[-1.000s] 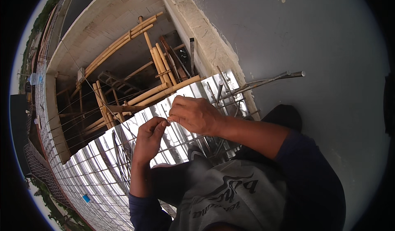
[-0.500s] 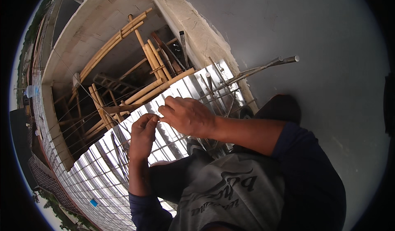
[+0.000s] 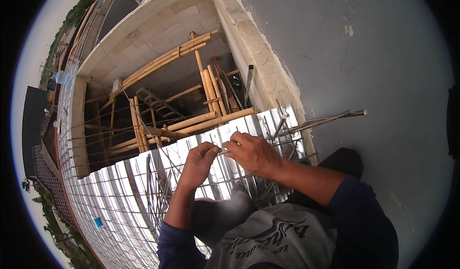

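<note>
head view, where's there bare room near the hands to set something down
The widest free patch is the grey concrete slab, right of the block wall. The corrugated metal decking is ribbed and crossed by rebar. It is crowded where the left hand and right hand pinch wire. The bamboo poles stand over an open drop.

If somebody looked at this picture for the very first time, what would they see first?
Probably the two hands, left and right, meeting in the middle and pinching a small bit of wire between them. Right under them lies shiny ribbed metal sheeting crossed by a grid of steel bars. Beyond that, bamboo poles prop up a deep opening beside a big grey concrete wall.
</note>
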Available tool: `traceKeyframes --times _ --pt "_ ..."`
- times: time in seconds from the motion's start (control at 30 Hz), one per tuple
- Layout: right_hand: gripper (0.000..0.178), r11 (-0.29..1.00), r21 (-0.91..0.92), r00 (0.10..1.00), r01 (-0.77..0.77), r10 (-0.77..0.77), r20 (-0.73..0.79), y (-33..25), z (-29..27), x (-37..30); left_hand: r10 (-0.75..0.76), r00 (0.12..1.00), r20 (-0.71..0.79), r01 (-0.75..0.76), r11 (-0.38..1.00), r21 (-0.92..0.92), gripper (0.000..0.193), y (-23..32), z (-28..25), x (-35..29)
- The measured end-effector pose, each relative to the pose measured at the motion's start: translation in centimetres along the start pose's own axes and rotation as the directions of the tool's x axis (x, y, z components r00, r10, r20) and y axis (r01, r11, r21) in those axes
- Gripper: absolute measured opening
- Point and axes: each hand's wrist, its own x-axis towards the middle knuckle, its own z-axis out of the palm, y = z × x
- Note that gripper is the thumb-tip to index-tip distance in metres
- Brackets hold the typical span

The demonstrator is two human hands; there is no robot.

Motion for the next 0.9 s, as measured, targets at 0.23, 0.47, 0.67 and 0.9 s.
traceKeyframes --times 0.23,0.47,0.67,0.9 --pt "0.037 -0.026 0.673 0.612 -0.739 0.391 0.687 0.1 0.1 0.2 0.147 0.973 0.179 -0.132 0.987 -0.089 0.018 -1.3 -0.4 -0.7" --pt "0.026 1.0 0.008 0.995 -0.006 0.007 -0.096 -0.8 1.3 -1.6 -0.047 0.986 0.162 0.066 0.991 -0.118 0.02 -2.1 -0.9 -0.6" --pt "0.026 0.747 0.492 0.894 -0.448 0.362 0.265 -1.3 2.1 -1.3 0.025 0.98 0.199 -0.031 0.999 0.026 0.021 -1.9 -1.6 -0.5" --pt "0.023 0.966 0.209 0.988 -0.15 0.156 -0.008 -1.1 2.5 -1.6 -0.091 0.985 0.145 0.094 0.995 -0.013 0.022 -1.9 -1.6 0.0"
